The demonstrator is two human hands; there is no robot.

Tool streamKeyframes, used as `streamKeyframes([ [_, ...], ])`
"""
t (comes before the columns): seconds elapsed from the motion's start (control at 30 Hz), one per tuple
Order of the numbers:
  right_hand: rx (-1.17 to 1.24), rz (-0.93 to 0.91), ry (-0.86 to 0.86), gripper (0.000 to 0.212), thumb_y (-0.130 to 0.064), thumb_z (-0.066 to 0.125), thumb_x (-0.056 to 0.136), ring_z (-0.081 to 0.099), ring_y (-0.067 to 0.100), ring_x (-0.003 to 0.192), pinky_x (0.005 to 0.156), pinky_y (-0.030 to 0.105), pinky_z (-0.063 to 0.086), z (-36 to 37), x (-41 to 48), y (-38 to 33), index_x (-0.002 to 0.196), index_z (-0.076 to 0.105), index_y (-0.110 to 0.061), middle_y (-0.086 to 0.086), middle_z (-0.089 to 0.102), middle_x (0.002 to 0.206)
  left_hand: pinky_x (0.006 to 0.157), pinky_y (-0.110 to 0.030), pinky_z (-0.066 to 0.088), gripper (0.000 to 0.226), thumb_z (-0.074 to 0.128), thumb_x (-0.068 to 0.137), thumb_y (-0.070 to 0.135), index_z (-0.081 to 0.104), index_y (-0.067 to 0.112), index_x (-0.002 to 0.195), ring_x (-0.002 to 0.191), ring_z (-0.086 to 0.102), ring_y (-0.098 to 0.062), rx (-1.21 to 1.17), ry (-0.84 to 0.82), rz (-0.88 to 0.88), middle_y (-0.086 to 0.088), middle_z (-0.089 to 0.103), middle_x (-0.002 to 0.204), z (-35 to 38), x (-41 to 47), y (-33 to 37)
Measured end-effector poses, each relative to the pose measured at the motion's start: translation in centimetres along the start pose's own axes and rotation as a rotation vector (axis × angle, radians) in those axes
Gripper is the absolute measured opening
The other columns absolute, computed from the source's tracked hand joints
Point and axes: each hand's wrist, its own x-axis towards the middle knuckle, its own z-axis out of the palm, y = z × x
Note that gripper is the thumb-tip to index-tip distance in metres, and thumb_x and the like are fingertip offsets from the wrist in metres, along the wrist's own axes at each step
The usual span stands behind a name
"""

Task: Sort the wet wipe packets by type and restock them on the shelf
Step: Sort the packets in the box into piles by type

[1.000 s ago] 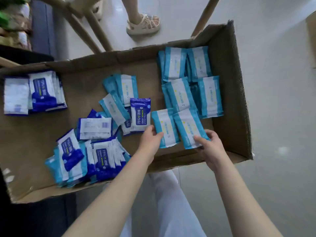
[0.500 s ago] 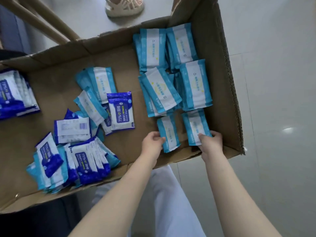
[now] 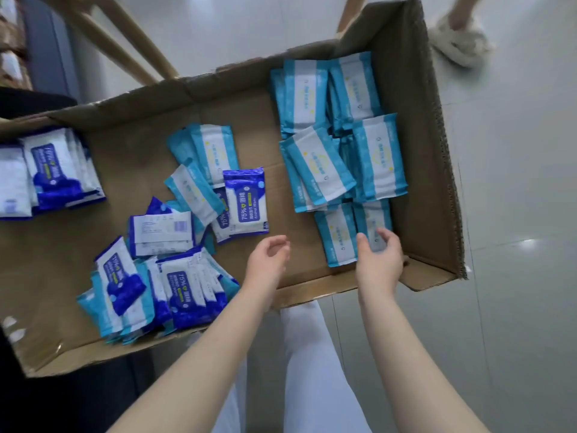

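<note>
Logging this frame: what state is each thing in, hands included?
Cardboard box: open-topped, holding packets.
Light-blue packets: grouped at the right end, flat, overlapping.
Dark-blue packets: stacked at the left end.
Mixed pile: both types jumbled, unsorted.
Left hand: open, empty, above the box floor.
Right hand: fingers loosely curved over the near-right packet, no grip visible.
Near-right packet: lying flat beside another light-blue one.

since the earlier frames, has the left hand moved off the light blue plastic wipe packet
Yes. The left hand has come off the light blue plastic wipe packet, shifting left along the near wall of the brown cardboard box.
</note>
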Motion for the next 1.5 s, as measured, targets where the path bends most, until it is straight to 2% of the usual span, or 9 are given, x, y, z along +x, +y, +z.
streamKeyframes([
  [0.1, -0.015, -0.052, -0.140, 0.033, -0.024, 0.067, 0.093, 0.050, 0.018, 0.126, 0.098, 0.022, 0.034, 2.7, -3.2, -0.7, 0.123, 0.059, -0.015, 0.000, 0.058, 0.129, 0.079, -0.024, 0.051, 0.014, 0.056, 0.098, 0.013, 0.061, 0.025, 0.104, 0.093, 0.063, -0.011, 0.019, 0.065, 0.117, 0.000, 0.067, 0.111, -5.8, -0.3, 0.8],
  [0.2, -0.033, -0.096, -0.275, 0.030, -0.023, 0.068, 0.093, 0.052, 0.014, 0.122, 0.094, 0.018, 0.033, 6.3, -6.2, -1.5, 0.120, 0.060, -0.015, -0.003, 0.060, 0.122, 0.093, -0.031, 0.052, 0.017, 0.058, 0.097, 0.016, 0.063, 0.023, 0.112, 0.104, 0.062, -0.011, 0.123, 0.176, 0.228, 0.003, 0.066, 0.113, -11.8, 0.0, 1.9],
  [0.37, -0.096, -0.142, -0.421, 0.044, -0.027, 0.069, 0.092, 0.047, 0.005, 0.112, 0.092, 0.019, 0.034, 12.6, -9.2, -3.3, 0.131, 0.055, -0.016, 0.000, 0.057, 0.133, 0.094, -0.024, 0.045, 0.028, 0.057, 0.098, 0.021, 0.058, 0.023, 0.126, 0.115, 0.055, -0.011, 0.198, 0.326, 0.279, 0.006, 0.058, 0.128, -19.7, 1.7, 2.5],
  [0.63, -0.203, -0.153, -0.280, 0.064, -0.024, 0.068, 0.092, 0.050, 0.028, 0.129, 0.107, 0.037, 0.038, 18.7, -7.6, -5.4, 0.147, 0.040, -0.008, 0.014, 0.048, 0.141, 0.118, -0.042, 0.019, 0.068, 0.064, 0.093, 0.030, 0.031, 0.029, 0.152, 0.145, 0.021, -0.024, 0.973, 0.125, 0.317, 0.006, 0.026, 0.160, -24.2, 7.9, 3.4],
  [0.9, -0.310, -0.017, -0.139, 0.069, -0.028, 0.076, 0.085, 0.036, 0.032, 0.135, 0.109, 0.045, 0.038, 20.8, -7.0, -5.7, 0.143, 0.042, -0.010, 0.014, 0.037, 0.146, 0.103, -0.038, 0.028, 0.053, 0.064, 0.083, 0.058, 0.054, 0.024, 0.122, 0.118, 0.034, -0.024, 1.155, 0.246, 0.331, 0.001, 0.049, 0.123, -25.2, 8.4, 3.9],
  [1.0, -0.272, 0.042, -0.160, 0.063, -0.028, 0.083, 0.078, 0.055, 0.030, 0.121, 0.103, 0.042, 0.045, 20.6, -6.5, -5.8, 0.130, 0.052, -0.010, 0.014, 0.054, 0.134, 0.099, -0.038, 0.030, 0.045, 0.059, 0.089, 0.057, 0.062, 0.020, 0.114, 0.117, 0.034, -0.026, 1.044, 0.228, 0.277, -0.002, 0.052, 0.118, -25.7, 8.1, 3.2],
  [1.1, -0.144, 0.055, -0.212, 0.027, -0.021, 0.078, 0.084, 0.066, 0.023, 0.094, 0.085, 0.039, 0.054, 19.7, -7.0, -6.2, 0.102, 0.059, -0.013, 0.010, 0.069, 0.113, 0.094, -0.036, 0.036, 0.037, 0.056, 0.096, 0.044, 0.061, 0.018, 0.122, 0.119, 0.040, -0.024, 0.816, 0.166, 0.276, -0.002, 0.052, 0.118, -26.0, 7.5, 3.2],
  [1.33, 0.158, -0.137, -0.088, 0.006, -0.025, 0.067, 0.091, 0.065, 0.014, 0.085, 0.088, 0.045, 0.054, 17.8, -11.5, -10.1, 0.094, 0.067, -0.020, -0.001, 0.072, 0.096, 0.081, -0.028, 0.053, 0.018, 0.056, 0.098, 0.035, 0.064, 0.024, 0.109, 0.096, 0.067, -0.010, -0.010, 0.219, 0.272, 0.007, 0.071, 0.107, -30.2, 4.4, 6.2],
  [1.5, 0.184, -0.103, -0.414, 0.012, -0.033, 0.070, 0.084, 0.070, 0.026, 0.090, 0.089, 0.053, 0.056, 22.4, -16.0, -14.9, 0.085, 0.068, -0.021, 0.005, 0.075, 0.096, 0.067, -0.011, 0.050, 0.020, 0.055, 0.099, 0.030, 0.061, 0.021, 0.117, 0.090, 0.067, 0.002, -0.292, 0.431, 0.308, 0.009, 0.069, 0.108, -37.1, 5.4, 9.1],
])
